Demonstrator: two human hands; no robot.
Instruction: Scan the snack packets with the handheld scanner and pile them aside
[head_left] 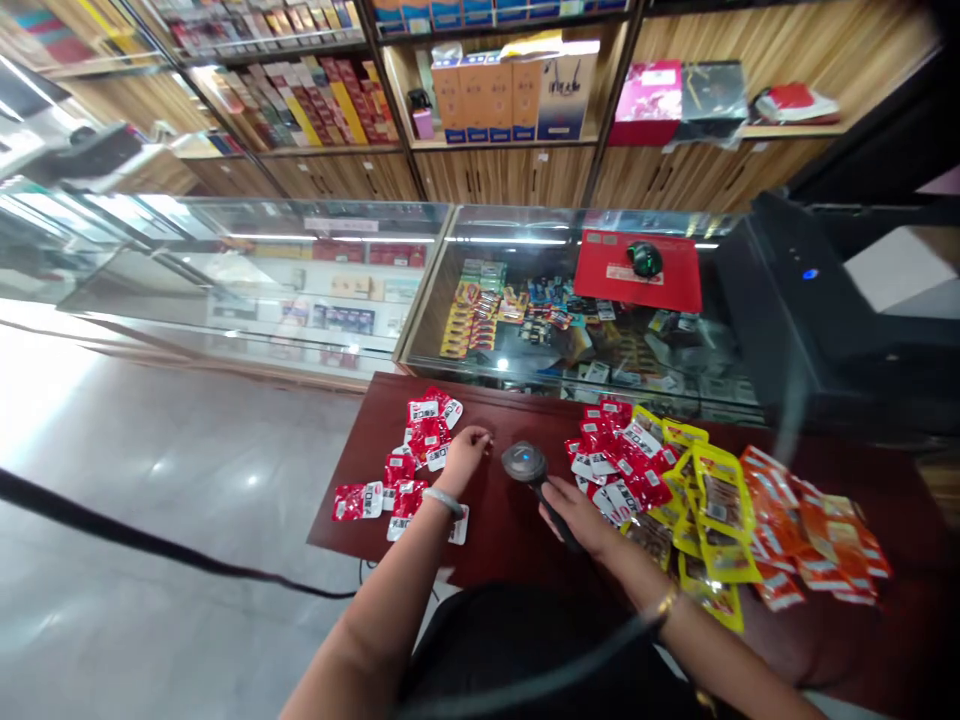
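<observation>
My right hand (576,515) is wrapped around the handle of a black handheld barcode scanner (525,462), whose rounded head points away from me over the table. My left hand (468,456) hovers just left of the scanner head, its fingers loosely bent and a little apart, with no packet visible in them. Red-and-white snack packets (427,436) lie scattered beside and below my left hand. More red-and-white packets (626,455) form a pile right of the scanner. Next to them are yellow snack packets (720,495), then orange snack packets (814,530) farther right.
The dark red table (487,550) stands against a glass display counter (517,360) holding small packaged goods. On the counter are a red mat (600,275), a computer mouse (645,260) and a black machine (795,300). A dark cable (187,550) crosses the left side. Shelves with boxes line the back.
</observation>
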